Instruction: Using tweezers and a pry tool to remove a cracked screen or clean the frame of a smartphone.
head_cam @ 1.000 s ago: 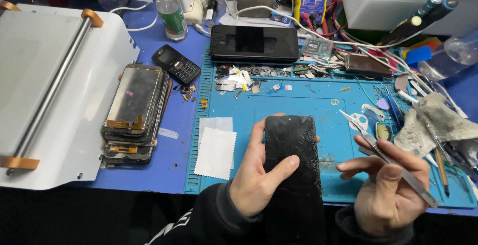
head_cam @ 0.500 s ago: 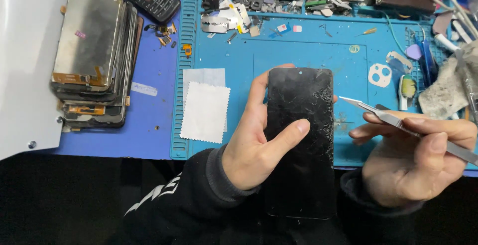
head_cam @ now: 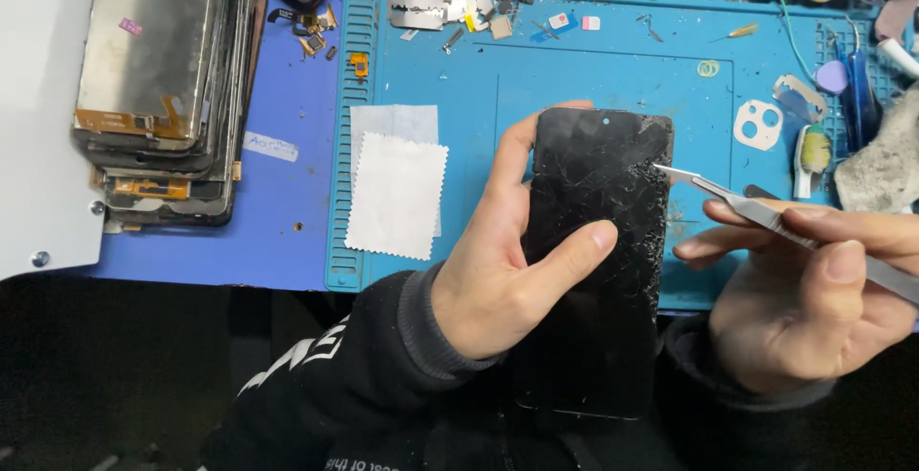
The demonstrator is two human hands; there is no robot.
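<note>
Both hands worked over the near edge of the bench. The left hand (head_cam: 498,270) gripped a black phone (head_cam: 598,241) by its long sides, thumb laid across the glass and fingers curled behind, so that the phone stood clear of the surface, face up towards the camera. The right hand (head_cam: 814,299) pinched metal tweezers (head_cam: 756,208) between thumb and fingers; the tweezer tip touched the phone's right edge near the top corner.

The screen was cracked, most densely along the right side. It appeared light and rigid but brittle, likely to shed splinters; the intact left edge and the back looked the safest places to hold.

Beneath lay a blue work mat (head_cam: 593,78) on a blue bench. A white wipe (head_cam: 395,195) lay just left of the phone. A stack of removed screens (head_cam: 158,88) stood well apart at far left. Small parts, blades and scraps littered the mat's far edge. The room beyond was out of view.
</note>
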